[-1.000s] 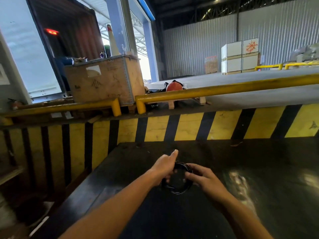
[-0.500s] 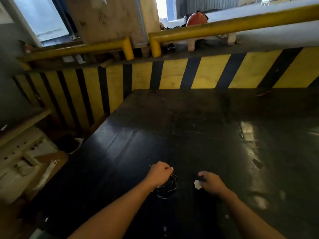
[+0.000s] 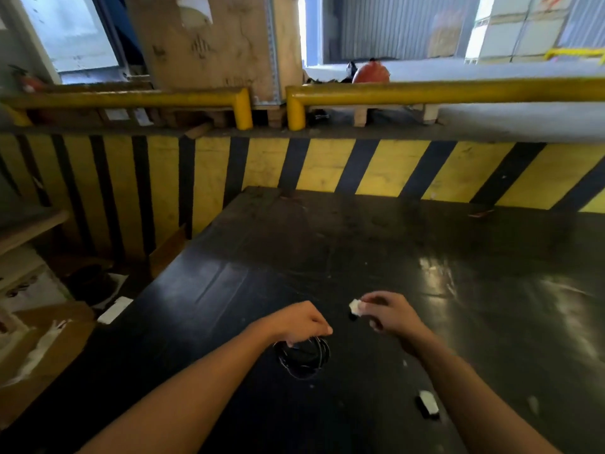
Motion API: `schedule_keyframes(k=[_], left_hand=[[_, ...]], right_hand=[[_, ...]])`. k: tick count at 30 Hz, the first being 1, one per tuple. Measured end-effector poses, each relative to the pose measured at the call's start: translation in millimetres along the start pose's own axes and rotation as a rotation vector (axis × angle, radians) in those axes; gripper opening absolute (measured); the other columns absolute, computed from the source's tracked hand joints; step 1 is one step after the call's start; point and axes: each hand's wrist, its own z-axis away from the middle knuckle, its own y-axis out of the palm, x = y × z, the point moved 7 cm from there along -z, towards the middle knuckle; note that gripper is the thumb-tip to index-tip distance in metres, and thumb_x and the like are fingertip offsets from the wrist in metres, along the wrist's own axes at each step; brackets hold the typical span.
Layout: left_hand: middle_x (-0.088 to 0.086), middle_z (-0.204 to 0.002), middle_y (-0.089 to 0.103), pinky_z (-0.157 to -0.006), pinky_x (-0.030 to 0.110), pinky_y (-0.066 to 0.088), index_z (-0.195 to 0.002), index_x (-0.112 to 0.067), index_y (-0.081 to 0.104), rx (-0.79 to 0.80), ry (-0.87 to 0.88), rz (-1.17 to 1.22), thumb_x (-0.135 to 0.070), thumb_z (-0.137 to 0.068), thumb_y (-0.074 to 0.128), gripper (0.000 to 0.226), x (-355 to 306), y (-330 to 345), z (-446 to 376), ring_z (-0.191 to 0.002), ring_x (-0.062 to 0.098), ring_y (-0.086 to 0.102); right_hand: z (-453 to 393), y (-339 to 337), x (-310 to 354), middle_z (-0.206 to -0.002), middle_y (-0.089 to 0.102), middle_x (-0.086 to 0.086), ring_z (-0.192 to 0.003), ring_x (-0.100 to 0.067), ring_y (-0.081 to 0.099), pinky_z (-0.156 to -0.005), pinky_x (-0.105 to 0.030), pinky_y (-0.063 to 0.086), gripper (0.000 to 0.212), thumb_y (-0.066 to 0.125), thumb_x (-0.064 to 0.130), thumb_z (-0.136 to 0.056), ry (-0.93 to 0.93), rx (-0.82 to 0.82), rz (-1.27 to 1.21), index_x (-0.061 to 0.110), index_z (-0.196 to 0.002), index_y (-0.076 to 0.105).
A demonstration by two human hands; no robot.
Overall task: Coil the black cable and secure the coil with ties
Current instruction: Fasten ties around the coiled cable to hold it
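We are holding the small coil of thin black cable (image 3: pixel 302 355) in our left hand (image 3: pixel 299 324), whose grip is closing over the coil's top edge so that the loops are hanging below the knuckles, just above the dark glossy worktop (image 3: pixel 491 322). Our right hand (image 3: pixel 389 312) is pinching a small whitish piece (image 3: pixel 355 305) between thumb and fingertips, with a short dark bit showing just beneath it; we are taking this for a tie, though it is too small to be sure.

Judging from this, the coiling is looking done and we are starting on the securing. To do it well, we are wanting to keep the left grip firm enough that the loops are not springing apart, and to be turning the coil so that a bare stretch of it is facing the right hand. The tie ought to be passing through the middle of the coil and around every strand, not just the outer ones, before we are drawing it snug.

The coil is sitting at about seven o'clock from the right hand, near it but apart, with open worktop between them. From the left grip the coil is hanging at six o'clock, touching the fingers. A second small black-and-white piece (image 3: pixel 427 403) is lying on the worktop at about four o'clock from the coil, beside our right forearm; it may be another tie.
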Motion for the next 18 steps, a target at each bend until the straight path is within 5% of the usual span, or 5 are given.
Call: schedule_keyframes(k=[3,7,12,18], left_hand=[[-0.01,-0.071,0.059,-0.043,0.021,0.04,-0.118,-0.008,0.065,-0.013,0.191,0.068,-0.027,-0.096,0.053,0.032,-50,-38,3,-0.037,0.002,0.043],[-0.007,-0.061,0.049,-0.041,0.016,0.038,-0.099,-0.014,0.066,-0.048,0.401,0.229,-0.024,-0.097,0.052,0.018,-108,-83,9,-0.041,0.0,0.044],[-0.002,-0.064,0.052,-0.043,0.011,0.037,-0.1,0.003,0.064,-0.081,0.544,0.223,-0.017,-0.096,0.053,0.024,-160,-118,10,-0.042,-0.004,0.046],[-0.014,-0.055,0.052,-0.045,0.012,0.037,-0.077,-0.022,0.061,-0.086,0.708,0.166,-0.02,-0.097,0.051,0.023,-208,-153,25,-0.045,-0.004,0.047]], right_hand=[[17,-26,76,-0.073,0.062,-0.011,-0.049,-0.011,0.049,-0.043,-0.018,0.039,0.014,0.066,0.01,-0.083,-0.205,-0.056,-0.019,0.003,-0.095,0.065],[34,-53,134,-0.068,0.062,-0.005,-0.051,-0.011,0.049,-0.046,-0.02,0.04,0.011,0.066,0.013,-0.083,-0.346,-0.126,0.038,0.007,-0.093,0.066],[55,-89,185,-0.083,0.068,-0.001,-0.068,-0.01,0.062,-0.06,-0.02,0.048,0.011,0.063,0.019,-0.085,-0.481,-0.267,0.189,0.016,-0.095,0.066],[83,-111,236,-0.11,0.058,0.005,-0.093,-0.006,0.06,-0.08,-0.021,0.052,0.027,0.063,0.023,-0.085,-0.696,-0.255,0.674,0.022,-0.111,0.063]])
